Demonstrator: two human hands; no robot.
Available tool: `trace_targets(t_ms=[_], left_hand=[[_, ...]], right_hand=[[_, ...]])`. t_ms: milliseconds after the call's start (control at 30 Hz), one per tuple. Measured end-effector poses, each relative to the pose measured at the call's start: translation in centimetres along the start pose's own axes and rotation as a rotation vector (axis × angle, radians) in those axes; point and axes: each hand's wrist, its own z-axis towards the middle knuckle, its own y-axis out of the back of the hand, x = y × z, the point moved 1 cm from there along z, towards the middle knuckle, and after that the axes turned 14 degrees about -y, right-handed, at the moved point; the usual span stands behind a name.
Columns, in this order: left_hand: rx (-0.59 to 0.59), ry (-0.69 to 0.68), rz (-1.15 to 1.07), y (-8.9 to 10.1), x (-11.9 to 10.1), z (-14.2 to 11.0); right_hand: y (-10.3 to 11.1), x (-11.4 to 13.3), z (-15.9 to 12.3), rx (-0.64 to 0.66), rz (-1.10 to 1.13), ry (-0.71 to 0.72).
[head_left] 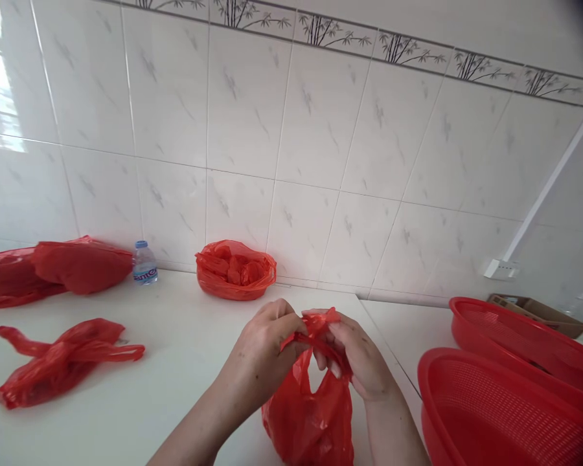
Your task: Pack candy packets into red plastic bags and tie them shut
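Observation:
A red plastic bag (308,414) stands on the white table in front of me, its two handles raised and crossed between my hands. My left hand (272,340) pinches one handle from the left, fingers closed. On the other side my right hand (357,353) has its fingers curled round the other handle. The thin red plastic shows a gap between the handles below my fingers. What the bag contains, if anything, cannot be made out.
Another red bag (63,359) lies on the table's left. Against the wall are larger red bags (82,265), a water bottle (144,264) and an open red bag (236,272) with red bundles. Two red baskets (505,401) and a cardboard box (539,310) stand right.

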Motion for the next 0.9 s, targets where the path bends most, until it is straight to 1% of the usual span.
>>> trace_targets(t_ms=[67,100,167,233,300,367,400,500,633,700,733,767,800,900], left_hand=[[-0.049,0.058,-0.054,0.1,-0.1,-0.1],[-0.055,0.093,-0.102,0.1,-0.2,-0.1],[-0.020,0.167,-0.239,0.1,-0.3,-0.2],[0.056,0.238,-0.370,-0.2,-0.3,-0.3],[0.105,0.297,-0.427,-0.5,-0.1,-0.4],[0.106,0.340,-0.426,-0.7,0.0,-0.5],[0.097,0.352,-0.417,-0.7,0.1,-0.5],[0.094,0.361,-0.384,-0.9,0.2,-0.7],[0.098,0.348,-0.319,-1.3,0.1,-0.6],[0.091,0.321,-0.280,-1.6,0.0,-0.5],[0.092,0.306,-0.256,-1.7,-0.1,-0.4],[0.094,0.290,-0.228,-1.8,-0.2,-0.3],[0.097,0.274,-0.197,-1.8,-0.2,-0.3],[0.101,0.223,-0.080,-1.7,-0.3,-0.1]], right_hand=[[0.7,-0.3,0.0,0.059,0.062,-0.002],[1.0,-0.4,-0.1,0.077,0.090,0.008],[1.3,-0.5,-0.3,0.091,0.107,0.038],[1.4,-0.4,-0.5,0.085,0.053,0.059],[1.3,-0.2,-0.7,0.113,-0.024,0.019],[1.1,0.1,-0.8,0.116,-0.101,-0.051],[1.0,0.2,-0.8,0.074,-0.151,-0.075],[0.9,0.4,-0.6,-0.134,-0.338,-0.082],[0.9,-0.1,0.0,-0.299,-0.484,-0.068],[1.0,-0.4,0.3,-0.406,-0.520,-0.110],[1.0,-0.4,0.4,-0.435,-0.523,-0.138],[1.0,-0.5,0.5,-0.439,-0.512,-0.154],[1.0,-0.4,0.5,-0.414,-0.488,-0.151],[1.1,-0.1,0.1,-0.264,-0.370,-0.074]])
